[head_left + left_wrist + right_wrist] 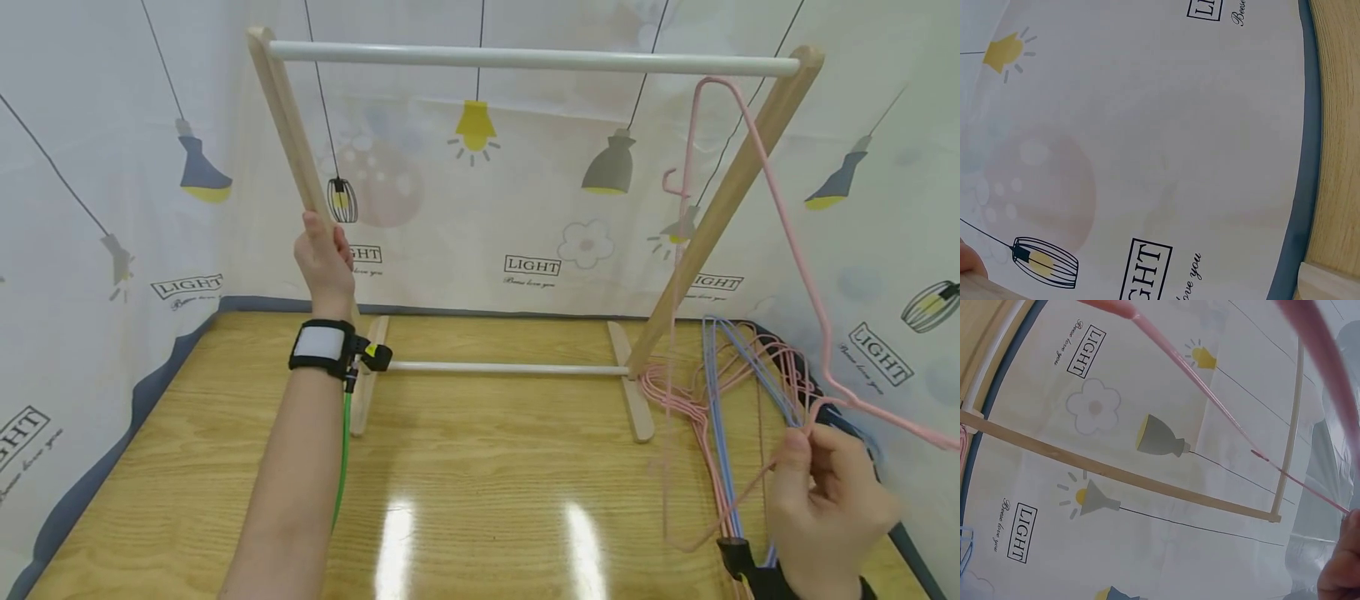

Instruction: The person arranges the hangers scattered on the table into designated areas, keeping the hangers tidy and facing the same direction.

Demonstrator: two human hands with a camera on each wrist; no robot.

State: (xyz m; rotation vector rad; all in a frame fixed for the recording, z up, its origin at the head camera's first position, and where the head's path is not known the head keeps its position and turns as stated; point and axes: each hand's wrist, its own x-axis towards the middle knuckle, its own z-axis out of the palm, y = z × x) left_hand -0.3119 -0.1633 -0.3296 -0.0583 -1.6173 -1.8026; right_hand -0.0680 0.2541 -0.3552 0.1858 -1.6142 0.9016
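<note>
Head: wooden rack (292, 129) gripped at L post by L hand (326, 262); pink hanger (784, 214) pinched by R hand (832, 500), rack's R side; L wrist: mostly backdrop (1197, 150); R wrist: hanger across view; rack best braced, hanger best kept off R post (718, 221).

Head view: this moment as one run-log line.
left hand: grips rack's left post | right hand: pinches pink hanger | other pink and blue hangers: on table, right side | rack: standing
</note>
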